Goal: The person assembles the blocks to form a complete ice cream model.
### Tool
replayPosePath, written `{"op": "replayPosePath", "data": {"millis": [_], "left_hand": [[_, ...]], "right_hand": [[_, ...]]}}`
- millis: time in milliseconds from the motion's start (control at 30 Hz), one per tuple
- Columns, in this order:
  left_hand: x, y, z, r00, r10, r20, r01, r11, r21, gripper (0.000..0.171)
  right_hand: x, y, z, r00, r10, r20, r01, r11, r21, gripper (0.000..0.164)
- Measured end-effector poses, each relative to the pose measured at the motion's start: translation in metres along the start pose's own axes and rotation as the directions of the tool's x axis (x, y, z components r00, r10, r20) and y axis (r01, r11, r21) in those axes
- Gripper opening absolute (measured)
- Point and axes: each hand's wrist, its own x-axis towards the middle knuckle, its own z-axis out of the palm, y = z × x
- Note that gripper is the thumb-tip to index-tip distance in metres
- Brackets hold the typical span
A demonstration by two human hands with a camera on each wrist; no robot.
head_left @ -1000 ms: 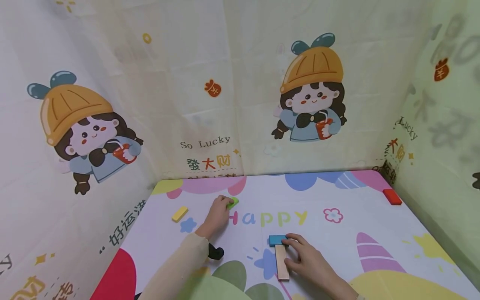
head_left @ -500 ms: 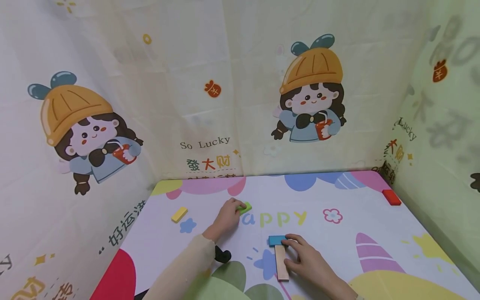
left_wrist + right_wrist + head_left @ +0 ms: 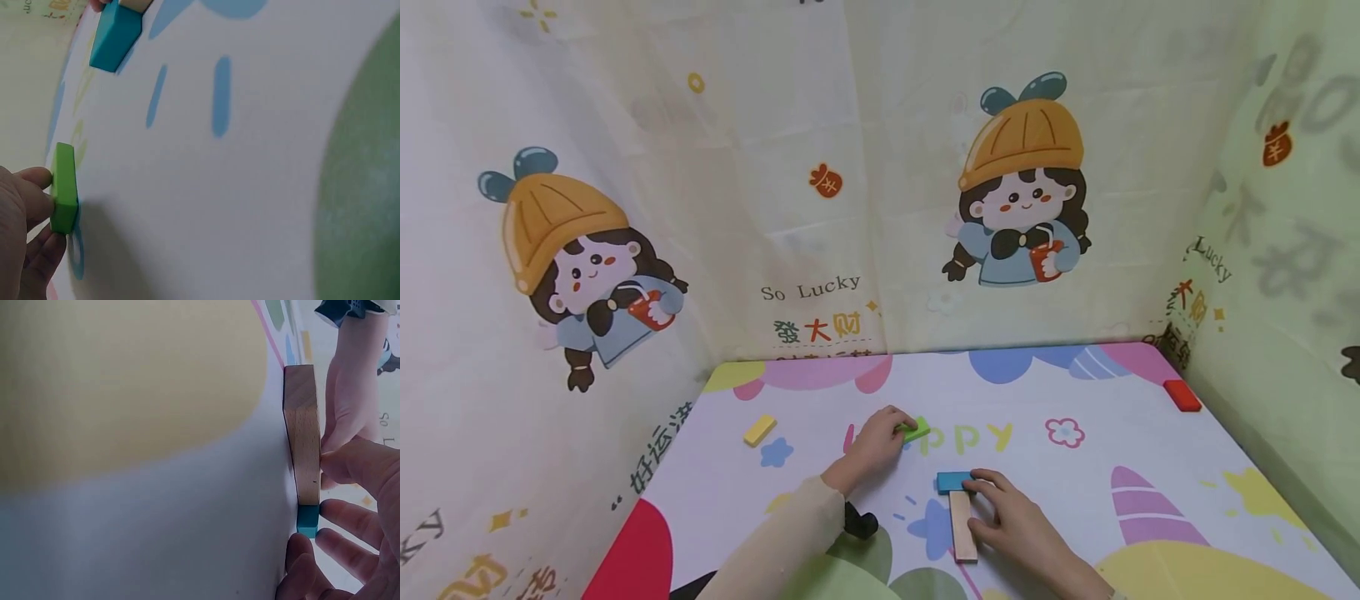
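Observation:
My left hand [image 3: 872,446] pinches a bright green block [image 3: 916,429] over the printed word on the tabletop. In the left wrist view, fingers lie along one side and one end of the green block [image 3: 64,190]; whether it touches the table I cannot tell. A plain wooden block [image 3: 963,529] lies lengthwise toward me, with a blue block [image 3: 952,482] set crosswise against its far end. Fingertips of my right hand [image 3: 1018,525] rest at the blue block's right end, and the thumb touches the wooden block's right side, as the right wrist view also shows.
A yellow block [image 3: 760,431] lies at the back left of the printed table [image 3: 1000,550]. Over by the right edge is a red block [image 3: 1182,396]. Patterned cloth walls [image 3: 895,208] stand behind the table and at both sides.
My left hand has carried the green block rightward and slightly nearer to me, across the printed letters. The right hand, blue block and wooden block have stayed put.

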Motion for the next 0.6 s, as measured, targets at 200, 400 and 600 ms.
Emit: {"op": "replayPosePath", "data": {"millis": [200,400,600], "left_hand": [[-0.002,0.009,0.009,1.0,0.012,0.007,-0.012,1.0,-0.01,0.025],[-0.004,0.017,0.014,0.998,0.05,0.027,-0.049,0.998,-0.027,0.023],[-0.006,0.025,0.018,0.994,0.086,0.068,-0.086,0.996,-0.016,0.023]], "right_hand": [[-0.001,0.001,0.002,1.0,0.016,0.001,-0.016,1.0,0.015,0.048],[-0.001,0.0,0.002,0.999,0.036,-0.025,-0.036,0.999,-0.027,0.047],[-0.002,0.0,0.001,0.999,0.003,-0.045,-0.004,0.999,-0.038,0.048]]}}
